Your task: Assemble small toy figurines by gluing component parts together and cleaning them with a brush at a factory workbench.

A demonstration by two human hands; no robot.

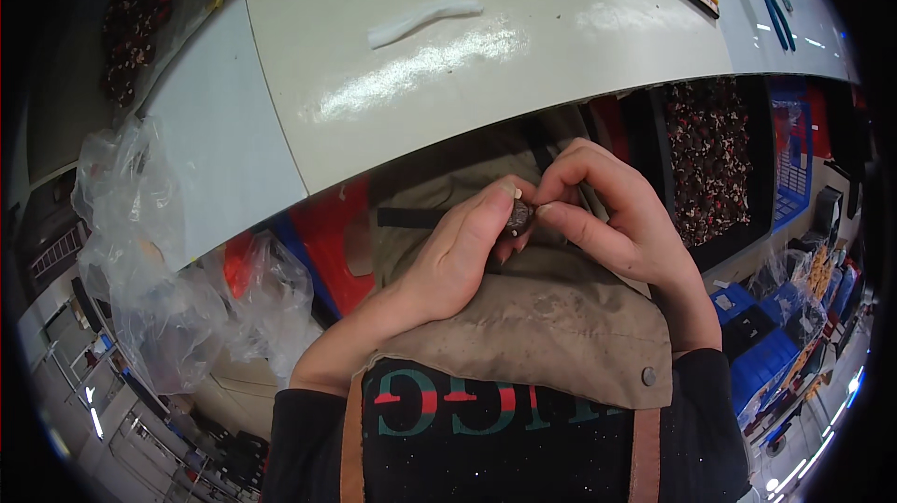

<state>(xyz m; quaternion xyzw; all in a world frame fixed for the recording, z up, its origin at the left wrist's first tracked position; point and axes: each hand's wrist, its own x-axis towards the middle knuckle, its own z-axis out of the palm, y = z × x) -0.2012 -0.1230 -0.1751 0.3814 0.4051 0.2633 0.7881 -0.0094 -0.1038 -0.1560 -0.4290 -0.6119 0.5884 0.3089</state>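
Note:
Over my lap, my left hand [458, 246] closes around a small dark brown rounded piece [519, 217]. A pale bit shows at the top of this piece, by the left fingertips. My right hand [612, 209] meets it from the right, thumb and index finger pinched together at the piece's edge. Whatever lies between those right fingertips is too small or hidden to make out. Both hands are below the table's near edge, above a brown apron [551, 316].
A white strip [425, 21] lies on the pale table [374, 129]. Right of my hands, a black tray [665, 157] holds many dark pieces with pale and red bits. Clear plastic bags [140, 260] hang at left. Tools [775, 17] lie at the far right; blue crates [766, 344] stand below.

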